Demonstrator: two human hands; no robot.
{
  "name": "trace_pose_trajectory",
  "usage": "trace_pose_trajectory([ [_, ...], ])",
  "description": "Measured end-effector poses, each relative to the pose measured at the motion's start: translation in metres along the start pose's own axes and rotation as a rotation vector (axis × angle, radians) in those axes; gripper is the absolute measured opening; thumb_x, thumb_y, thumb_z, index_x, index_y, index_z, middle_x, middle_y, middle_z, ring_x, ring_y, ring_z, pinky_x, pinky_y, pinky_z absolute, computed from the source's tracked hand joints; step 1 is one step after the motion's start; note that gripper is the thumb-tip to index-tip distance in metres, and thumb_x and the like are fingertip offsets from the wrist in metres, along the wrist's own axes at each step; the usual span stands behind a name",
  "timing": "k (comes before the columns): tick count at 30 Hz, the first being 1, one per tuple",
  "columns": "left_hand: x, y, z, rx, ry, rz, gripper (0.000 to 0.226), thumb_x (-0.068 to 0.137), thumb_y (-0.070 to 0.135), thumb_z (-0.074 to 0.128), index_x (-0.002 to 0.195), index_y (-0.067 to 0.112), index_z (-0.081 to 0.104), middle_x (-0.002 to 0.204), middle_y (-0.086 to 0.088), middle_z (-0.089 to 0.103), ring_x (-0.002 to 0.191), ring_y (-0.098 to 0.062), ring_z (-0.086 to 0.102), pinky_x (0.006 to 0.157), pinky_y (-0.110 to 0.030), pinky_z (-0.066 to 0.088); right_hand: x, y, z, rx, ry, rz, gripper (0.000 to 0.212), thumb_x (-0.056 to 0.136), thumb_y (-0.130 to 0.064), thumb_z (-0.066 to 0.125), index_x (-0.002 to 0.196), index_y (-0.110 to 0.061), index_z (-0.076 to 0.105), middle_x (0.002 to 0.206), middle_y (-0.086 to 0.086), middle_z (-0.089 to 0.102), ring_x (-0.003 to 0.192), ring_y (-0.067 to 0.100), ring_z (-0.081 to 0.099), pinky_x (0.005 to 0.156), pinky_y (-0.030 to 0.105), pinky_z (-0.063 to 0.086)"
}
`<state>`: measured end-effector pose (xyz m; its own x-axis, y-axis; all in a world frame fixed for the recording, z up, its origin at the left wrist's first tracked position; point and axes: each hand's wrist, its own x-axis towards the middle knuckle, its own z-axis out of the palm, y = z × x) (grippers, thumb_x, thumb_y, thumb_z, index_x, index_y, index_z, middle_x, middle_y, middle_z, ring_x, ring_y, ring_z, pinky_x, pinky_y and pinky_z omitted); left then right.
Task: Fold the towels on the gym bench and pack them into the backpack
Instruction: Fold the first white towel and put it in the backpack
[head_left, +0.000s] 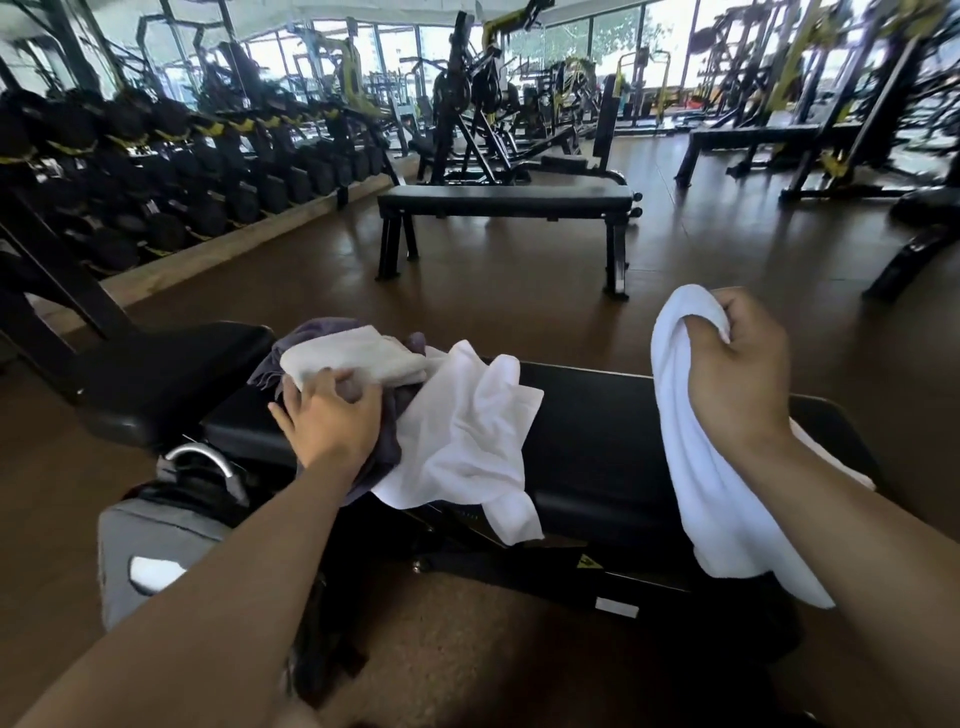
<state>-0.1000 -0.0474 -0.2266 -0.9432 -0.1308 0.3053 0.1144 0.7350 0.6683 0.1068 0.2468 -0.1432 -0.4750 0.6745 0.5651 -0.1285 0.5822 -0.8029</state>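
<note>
While right hand (737, 374) grips hanging white towel (711, 499) & left hand (332, 421) clutches purple towel (382, 457), loose white towel (467, 436) may slip off bench (597, 431) edge if tugged

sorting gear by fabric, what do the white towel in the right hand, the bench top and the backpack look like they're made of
White towel: looks like soft matte terry cotton; it hangs limp in folds from the right hand.
Bench top: probably black vinyl or faux leather padding; smooth with a dull sheen.
Backpack: seemingly grey woven synthetic fabric, matte, with a shiny curved handle, metal or plastic.
</note>
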Motion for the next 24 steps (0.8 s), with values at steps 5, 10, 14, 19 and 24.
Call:
trace_pose_trajectory([
  [5, 0.01, 0.008, 0.006, 0.076, 0.047, 0.096, 0.04, 0.091, 0.044, 0.064, 0.12, 0.017, 0.071, 0.128, -0.008, 0.066, 0.129, -0.033, 0.051, 0.116, -0.049, 0.031, -0.009, 0.001, 0.005, -0.025, -0.061, -0.031, 0.013, 0.094, -0.009, 0.052, 0.09, -0.017, 0.062, 0.08, -0.01, 0.061, 0.072, 0.003, 0.054, 0.067, 0.012, 0.039],
  [10, -0.006, 0.052, -0.014, -0.4, 0.068, 0.139, 0.026, 0.101, 0.033, 0.055, 0.088, 0.017, 0.072, 0.073, 0.008, 0.065, 0.078, -0.015, 0.063, 0.068, -0.021, 0.042, -0.008, -0.004, 0.002, -0.025, -0.046, -0.072, 0.015, 0.093, -0.007, 0.052, 0.088, -0.018, 0.062, 0.077, -0.013, 0.061, 0.07, -0.007, 0.055, 0.065, 0.01, 0.038],
  [14, -0.018, 0.106, -0.021, -0.753, 0.058, 0.153, 0.015, 0.105, 0.025, 0.051, 0.101, 0.014, 0.06, 0.084, 0.014, 0.063, 0.074, 0.009, 0.058, 0.065, -0.008, 0.04, -0.011, -0.001, 0.007, -0.011, -0.057, -0.064, 0.014, 0.092, -0.01, 0.052, 0.087, -0.02, 0.061, 0.077, -0.012, 0.061, 0.07, -0.005, 0.054, 0.065, 0.011, 0.038],
  [19, 0.02, 0.091, -0.005, -1.003, 0.087, -0.423, 0.039, 0.108, 0.027, 0.038, 0.132, 0.003, 0.056, 0.128, -0.016, 0.062, 0.11, -0.028, 0.062, 0.084, -0.033, 0.046, -0.016, -0.001, 0.013, -0.014, -0.079, -0.032, 0.015, 0.093, -0.01, 0.055, 0.084, -0.02, 0.062, 0.075, -0.011, 0.061, 0.068, -0.004, 0.053, 0.063, 0.011, 0.038],
  [24, 0.03, 0.054, -0.006, -0.84, 0.263, -0.651, 0.056, 0.106, 0.026, 0.048, 0.156, 0.009, 0.03, 0.159, -0.013, 0.036, 0.144, -0.031, 0.039, 0.103, -0.026, 0.044, -0.016, -0.002, 0.013, -0.072, -0.129, -0.028, 0.018, 0.092, -0.009, 0.055, 0.085, -0.023, 0.063, 0.076, -0.013, 0.063, 0.071, -0.004, 0.055, 0.066, 0.012, 0.04],
])
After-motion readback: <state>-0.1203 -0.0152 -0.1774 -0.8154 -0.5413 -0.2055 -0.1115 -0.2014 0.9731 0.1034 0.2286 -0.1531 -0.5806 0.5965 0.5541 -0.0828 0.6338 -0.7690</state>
